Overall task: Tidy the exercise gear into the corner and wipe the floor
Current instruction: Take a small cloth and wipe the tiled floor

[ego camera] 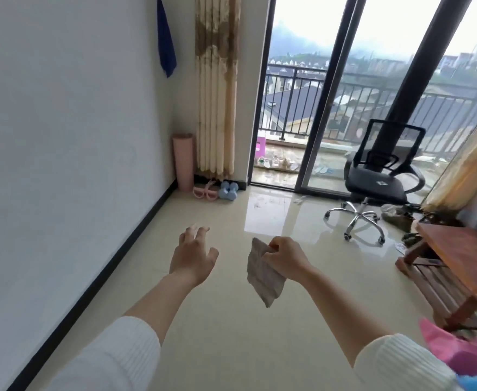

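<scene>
A rolled pink yoga mat (183, 162) stands upright in the far corner by the curtain. Beside it on the floor lie a pink grip trainer (205, 191) and two light blue dumbbells (228, 190). My right hand (284, 256) pinches a crumpled grey cloth (262, 273) that hangs above the glossy beige tile floor (231, 334). My left hand (193, 253) is held out beside it, fingers spread, holding nothing. Both hands are far from the corner gear.
A black office chair (378, 179) on a chrome base stands by the sliding balcony door (282, 108). A wooden low table (463, 263) is at the right, pink fabric (454, 351) near it. A blue towel (166, 43) hangs on the left wall.
</scene>
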